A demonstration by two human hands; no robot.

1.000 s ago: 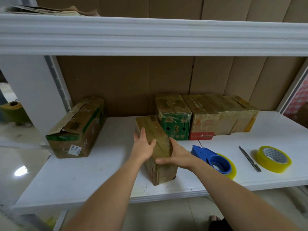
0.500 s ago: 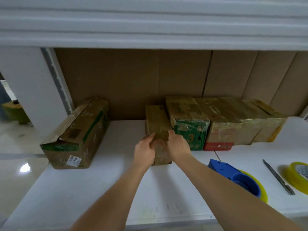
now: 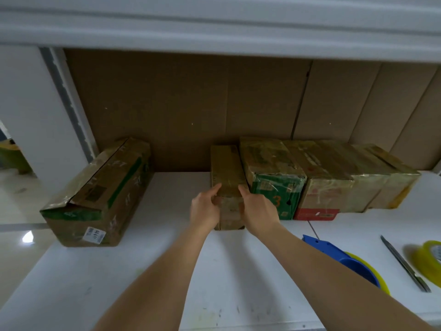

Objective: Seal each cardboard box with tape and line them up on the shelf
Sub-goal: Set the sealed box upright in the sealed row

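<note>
White shelf (image 3: pixel 167 271): both hands (image 3: pixel 235 209) hold a narrow box (image 3: pixel 226 168) beside the "3" box (image 3: pixel 274 185).

Two bare arms, two bare hands
Both forearms show uncovered from the lower edge of the view to the wrists, with no sleeves or cuffs; left hand (image 3: pixel 205 209) and right hand (image 3: pixel 258 211) wear no gloves, rings, watch or bands

Both hands (image 3: pixel 205 209) on narrow box (image 3: pixel 226 173), beside taped boxes (image 3: pixel 274 177), white shelf (image 3: pixel 167 259)
</note>
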